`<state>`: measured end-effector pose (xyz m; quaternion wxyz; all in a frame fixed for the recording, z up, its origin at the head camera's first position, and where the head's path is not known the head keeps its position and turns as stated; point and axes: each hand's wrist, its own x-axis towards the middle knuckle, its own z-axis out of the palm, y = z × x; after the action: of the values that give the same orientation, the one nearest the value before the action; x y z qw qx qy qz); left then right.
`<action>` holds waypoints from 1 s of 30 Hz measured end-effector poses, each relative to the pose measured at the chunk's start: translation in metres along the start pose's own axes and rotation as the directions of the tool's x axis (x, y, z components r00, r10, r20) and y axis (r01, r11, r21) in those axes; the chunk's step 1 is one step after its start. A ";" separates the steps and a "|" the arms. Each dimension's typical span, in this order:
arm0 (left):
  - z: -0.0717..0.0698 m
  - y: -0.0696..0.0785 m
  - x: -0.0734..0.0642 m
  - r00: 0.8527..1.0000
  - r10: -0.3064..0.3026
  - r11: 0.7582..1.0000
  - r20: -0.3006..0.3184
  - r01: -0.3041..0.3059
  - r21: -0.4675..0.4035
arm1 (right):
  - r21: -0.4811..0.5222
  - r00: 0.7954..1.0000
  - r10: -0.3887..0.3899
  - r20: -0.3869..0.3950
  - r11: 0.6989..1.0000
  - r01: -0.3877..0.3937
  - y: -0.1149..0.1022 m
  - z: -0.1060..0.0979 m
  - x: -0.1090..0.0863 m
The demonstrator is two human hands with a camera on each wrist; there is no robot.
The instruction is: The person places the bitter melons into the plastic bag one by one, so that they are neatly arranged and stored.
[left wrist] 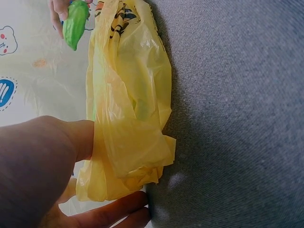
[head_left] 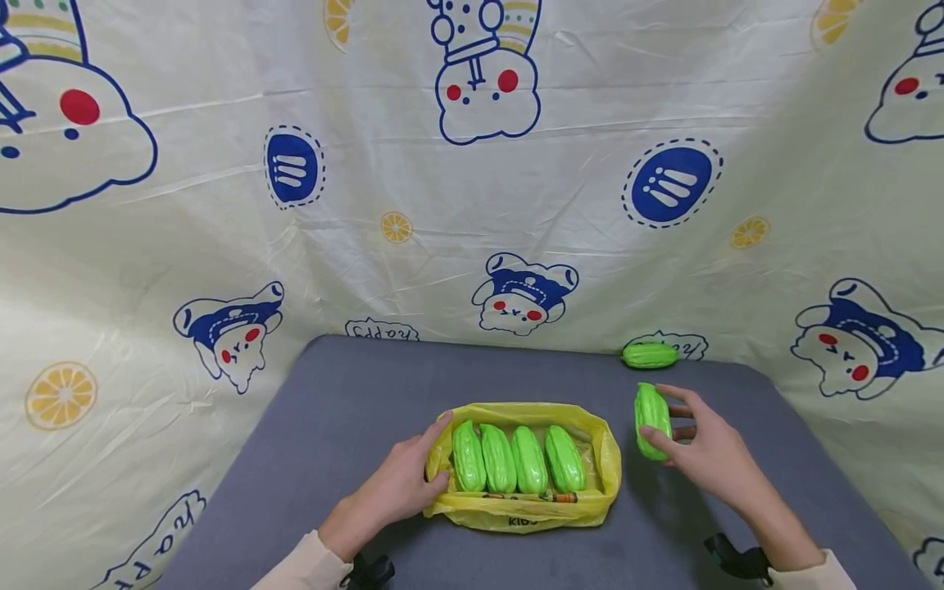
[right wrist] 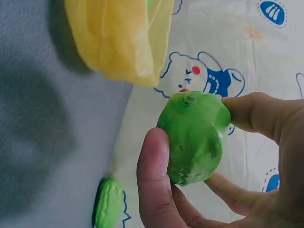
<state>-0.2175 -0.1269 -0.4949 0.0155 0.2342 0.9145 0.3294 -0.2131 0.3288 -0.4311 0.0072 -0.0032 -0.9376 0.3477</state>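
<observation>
Green gourd [head_left: 652, 420] gripped in my right hand [head_left: 704, 453], above grey fabric worktop [head_left: 332, 410] beside yellow bag [head_left: 590, 492]; left hand [head_left: 401, 483] fingers curl on bag edge. Cartoon-print sheet [head_left: 184, 205] w/ bears behind.

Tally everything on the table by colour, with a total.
Green gourds: 6, with 4 in the bag, 1 in the right hand and 1 at the table's far edge.
Yellow plastic bag: 1, held by the left hand.
Total: 7.

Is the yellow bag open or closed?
Open: the yellow bag lies spread wide, four green gourds showing inside; the left hand holds its edge.
</observation>
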 end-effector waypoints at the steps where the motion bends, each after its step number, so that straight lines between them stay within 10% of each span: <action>1: 0.000 0.000 0.000 1.000 0.000 1.000 0.001 0.000 -0.001 | 0.000 1.000 -0.002 0.002 1.000 0.002 -0.002 0.001 -0.001; 30: 0.001 -0.001 -0.001 1.000 -0.005 1.000 -0.015 0.005 0.007 | 0.015 0.996 -0.072 0.057 0.997 0.071 -0.041 0.028 -0.013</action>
<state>-0.2166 -0.1270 -0.4966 0.0087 0.2296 0.9164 0.3277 -0.2002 0.2791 -0.4256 -0.0071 0.0404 -0.9346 0.3534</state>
